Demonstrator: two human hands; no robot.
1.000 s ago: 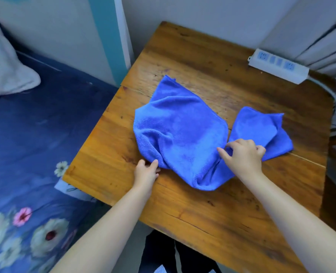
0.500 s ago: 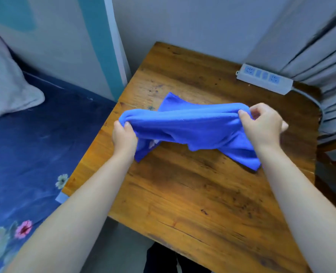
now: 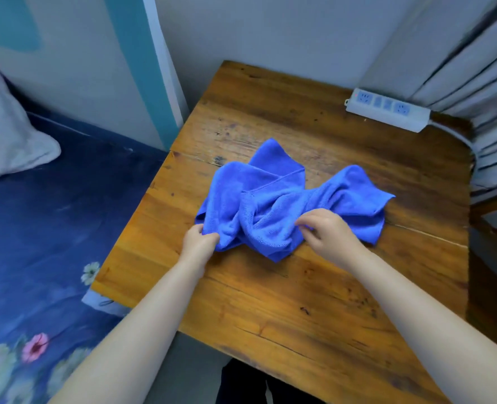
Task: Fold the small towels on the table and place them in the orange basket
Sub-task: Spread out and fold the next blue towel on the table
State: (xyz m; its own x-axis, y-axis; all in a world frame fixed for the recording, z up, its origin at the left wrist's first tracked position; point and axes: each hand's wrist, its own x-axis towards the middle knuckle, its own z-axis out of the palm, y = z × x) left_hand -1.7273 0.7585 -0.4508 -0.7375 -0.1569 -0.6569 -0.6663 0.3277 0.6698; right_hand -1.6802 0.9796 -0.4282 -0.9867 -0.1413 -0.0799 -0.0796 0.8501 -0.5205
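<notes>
head view: left hand (image 3: pixel 198 239) pinches the blue towel (image 3: pixel 273 208) near the counter's (image 3: pixel 285 310) left edge; the towel, lifted taut half a second ago, now lies bunched mid-counter; right hand (image 3: pixel 327 232) grips its middle. folding barely begun; no basket visible.

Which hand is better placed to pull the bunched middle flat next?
Probably the right hand: it pinches the crumpled blue microfibre towel at its bunched centre, while the left hand grips the near-left edge as an anchor.

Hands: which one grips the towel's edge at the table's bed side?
The left hand, pinching the blue towel at its left edge. The right hand grips bunched cloth near the middle.
</notes>
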